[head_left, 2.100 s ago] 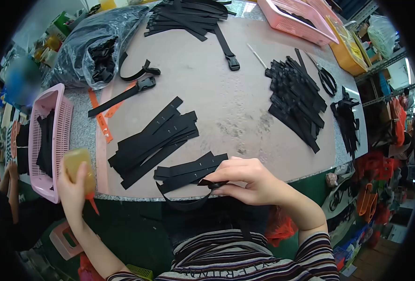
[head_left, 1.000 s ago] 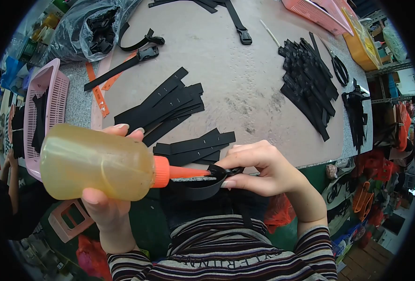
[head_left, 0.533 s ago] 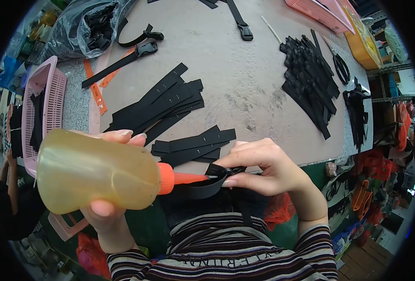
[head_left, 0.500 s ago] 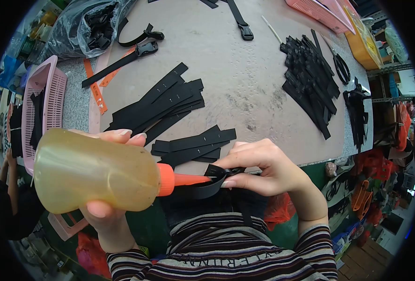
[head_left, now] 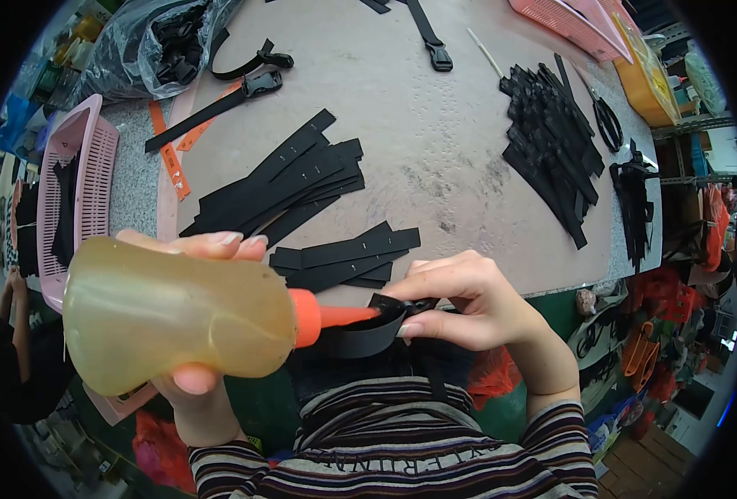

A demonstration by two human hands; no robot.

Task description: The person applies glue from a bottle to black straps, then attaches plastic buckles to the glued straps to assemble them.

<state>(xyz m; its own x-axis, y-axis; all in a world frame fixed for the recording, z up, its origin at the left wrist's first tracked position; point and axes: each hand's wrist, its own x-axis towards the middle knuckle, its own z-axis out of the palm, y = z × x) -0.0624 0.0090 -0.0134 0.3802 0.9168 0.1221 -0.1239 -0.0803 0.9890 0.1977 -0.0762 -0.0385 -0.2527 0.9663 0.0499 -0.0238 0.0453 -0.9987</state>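
Observation:
My left hand [head_left: 206, 249] is wrapped round a squeeze bottle [head_left: 173, 320] of yellowish liquid, tilted sideways. Its orange nozzle [head_left: 343, 316] points right, with the tip at the inside of a looped black strap [head_left: 364, 339]. Between thumb and fingers, my right hand [head_left: 460, 303] pinches this strap close to a dark buckle piece [head_left: 421, 305]. Just beyond the strap lies a small stack of black webbing strips [head_left: 347, 258]. Farther back is a larger fanned pile of strips [head_left: 285, 183].
Finished-looking straps with buckles [head_left: 260, 83] lie at the back left beside a plastic bag [head_left: 127, 62]. A pink basket [head_left: 98, 183] stands left. Rightward are a pile of black straps [head_left: 551, 141] and scissors [head_left: 608, 125]. Another person's arm [head_left: 21, 328] shows at far left.
The bottle has shifted slightly right and down, its nozzle tip still at the strap. The strap loop has opened a little wider, and my right hand has barely moved.

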